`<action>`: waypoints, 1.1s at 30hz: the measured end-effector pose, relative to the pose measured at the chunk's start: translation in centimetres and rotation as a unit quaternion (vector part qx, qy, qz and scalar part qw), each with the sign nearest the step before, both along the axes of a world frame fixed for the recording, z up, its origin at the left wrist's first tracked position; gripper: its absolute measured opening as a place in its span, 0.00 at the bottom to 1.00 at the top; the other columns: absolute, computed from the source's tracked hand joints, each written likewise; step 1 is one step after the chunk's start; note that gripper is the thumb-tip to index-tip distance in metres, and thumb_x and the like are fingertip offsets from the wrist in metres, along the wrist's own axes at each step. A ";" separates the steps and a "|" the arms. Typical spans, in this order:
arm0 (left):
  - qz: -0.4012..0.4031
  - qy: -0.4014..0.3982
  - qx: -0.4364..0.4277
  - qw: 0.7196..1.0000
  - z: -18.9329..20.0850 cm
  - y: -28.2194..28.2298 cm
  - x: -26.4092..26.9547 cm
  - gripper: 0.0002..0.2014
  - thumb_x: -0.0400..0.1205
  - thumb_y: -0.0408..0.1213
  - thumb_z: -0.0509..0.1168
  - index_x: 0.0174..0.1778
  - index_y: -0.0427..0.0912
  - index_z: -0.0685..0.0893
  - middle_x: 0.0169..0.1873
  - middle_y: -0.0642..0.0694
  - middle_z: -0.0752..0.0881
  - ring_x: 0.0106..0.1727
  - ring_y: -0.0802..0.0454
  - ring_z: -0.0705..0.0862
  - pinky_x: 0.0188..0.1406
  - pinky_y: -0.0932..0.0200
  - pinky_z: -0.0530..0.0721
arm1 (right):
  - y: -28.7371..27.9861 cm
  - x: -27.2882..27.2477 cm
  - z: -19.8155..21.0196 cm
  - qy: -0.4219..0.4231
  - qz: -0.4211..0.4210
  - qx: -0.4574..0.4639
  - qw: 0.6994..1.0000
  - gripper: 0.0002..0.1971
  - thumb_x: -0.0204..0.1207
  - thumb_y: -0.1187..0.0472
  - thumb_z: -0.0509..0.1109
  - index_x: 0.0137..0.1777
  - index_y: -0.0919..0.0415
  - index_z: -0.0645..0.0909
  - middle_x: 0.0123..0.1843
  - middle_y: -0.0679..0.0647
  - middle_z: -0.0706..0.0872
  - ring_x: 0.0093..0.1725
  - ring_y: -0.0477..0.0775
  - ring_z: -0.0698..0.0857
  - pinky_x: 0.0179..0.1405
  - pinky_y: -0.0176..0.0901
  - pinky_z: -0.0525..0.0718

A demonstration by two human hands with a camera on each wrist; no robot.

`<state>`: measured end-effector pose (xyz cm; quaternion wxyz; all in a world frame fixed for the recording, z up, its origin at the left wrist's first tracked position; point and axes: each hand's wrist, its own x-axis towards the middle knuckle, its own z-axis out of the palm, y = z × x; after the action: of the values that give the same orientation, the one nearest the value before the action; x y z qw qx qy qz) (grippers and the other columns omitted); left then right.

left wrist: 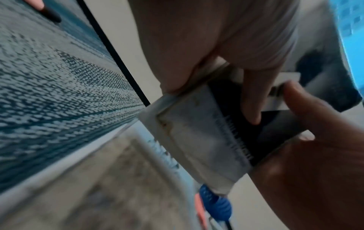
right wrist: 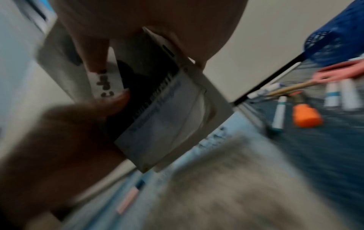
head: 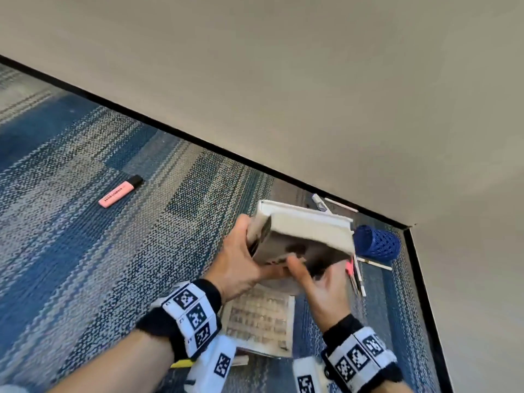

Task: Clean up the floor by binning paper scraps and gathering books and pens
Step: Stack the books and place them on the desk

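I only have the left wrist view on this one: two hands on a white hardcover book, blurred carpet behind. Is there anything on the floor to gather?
Observer: Yes. In the head view a pink highlighter with a black cap lies alone on the blue patterned carpet, far left of the white hardcover book.
Operator: Any pens nearer the book?
Observer: The right wrist view shows a stubby orange marker and a white pen with teal bands on the carpet near the wall.
Operator: And the blue patch at my top right?
Observer: A dark blue mesh basket, lying on its side in the corner.
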<state>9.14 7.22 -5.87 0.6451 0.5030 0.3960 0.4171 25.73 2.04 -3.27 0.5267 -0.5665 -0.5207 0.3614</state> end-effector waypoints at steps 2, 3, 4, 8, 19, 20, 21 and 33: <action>-0.019 0.020 0.007 1.000 -1.1 -0.7 0.0 0.41 0.57 0.40 0.87 0.61 0.41 0.72 0.54 0.46 0.88 0.57 0.52 0.88 0.59 0.41 0.86 | -1.0 0.5 -2.0 -0.012 0.025 -0.050 0.998 0.33 0.61 0.49 0.84 0.66 0.50 0.77 0.56 0.42 0.89 0.58 0.38 0.86 0.54 0.29 0.82; -0.022 0.031 0.011 0.999 -1.5 -0.8 0.1 0.40 0.58 0.40 0.87 0.61 0.43 0.71 0.54 0.48 0.88 0.57 0.54 0.88 0.60 0.42 0.85 | -1.2 0.6 -2.4 -0.033 0.039 -0.068 0.996 0.26 0.63 0.50 0.83 0.61 0.40 0.80 0.56 0.36 0.89 0.58 0.35 0.85 0.54 0.26 0.81; -0.021 0.037 0.015 0.999 -1.8 -0.7 0.2 0.40 0.59 0.41 0.86 0.61 0.44 0.71 0.53 0.49 0.88 0.57 0.55 0.88 0.60 0.43 0.85 | -1.1 0.8 -2.5 -0.057 0.047 -0.078 0.994 0.22 0.66 0.51 0.81 0.58 0.32 0.81 0.56 0.33 0.88 0.57 0.32 0.84 0.54 0.24 0.79; -0.019 0.054 0.035 0.998 -1.1 -0.2 0.5 0.36 0.62 0.54 0.84 0.59 0.49 0.71 0.53 0.50 0.87 0.55 0.56 0.88 0.55 0.45 0.88 | 0.1 1.7 -1.6 -0.078 0.026 -0.042 0.996 0.26 0.72 0.53 0.76 0.69 0.46 0.73 0.62 0.40 0.85 0.64 0.40 0.82 0.62 0.34 0.80; -0.065 0.518 0.013 0.853 -1.3 -0.4 -0.9 0.44 0.57 0.86 0.54 0.29 0.41 0.81 0.31 0.47 0.85 0.34 0.49 0.84 0.34 0.57 0.80 | -0.4 1.1 -4.4 -0.231 -0.046 -0.386 0.892 0.45 0.63 0.19 0.60 0.62 0.60 0.76 0.59 0.52 0.83 0.61 0.58 0.84 0.62 0.47 0.79; -0.029 0.543 0.011 0.839 -1.7 -1.1 -1.0 0.47 0.55 0.87 0.54 0.37 0.41 0.82 0.38 0.46 0.85 0.40 0.47 0.85 0.39 0.55 0.82 | -0.8 0.9 -4.8 -0.269 -0.053 -0.380 0.883 0.43 0.67 0.21 0.58 0.62 0.62 0.74 0.61 0.56 0.81 0.64 0.59 0.81 0.63 0.48 0.77; 0.003 0.558 0.011 0.830 -1.9 -1.7 -1.0 0.51 0.53 0.88 0.53 0.47 0.41 0.80 0.47 0.45 0.84 0.47 0.45 0.85 0.45 0.51 0.84 | -1.3 0.7 -5.0 -0.298 -0.064 -0.360 0.882 0.41 0.69 0.23 0.57 0.62 0.62 0.71 0.62 0.58 0.78 0.65 0.61 0.79 0.65 0.50 0.75; -0.462 0.578 0.034 0.672 3.1 1.6 -6.9 0.49 0.69 0.82 0.42 0.59 0.40 0.80 0.56 0.43 0.84 0.54 0.48 0.81 0.65 0.47 0.79 | -1.2 1.0 -4.8 -0.090 0.005 -0.334 0.938 0.37 0.82 0.40 0.59 0.83 0.56 0.49 0.80 0.52 0.68 0.79 0.52 0.68 0.64 0.31 0.61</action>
<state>2.25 8.83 -2.73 0.3801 0.7838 0.3925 -0.2951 26.69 0.87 -8.03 0.2566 -0.7375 -0.4181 0.4642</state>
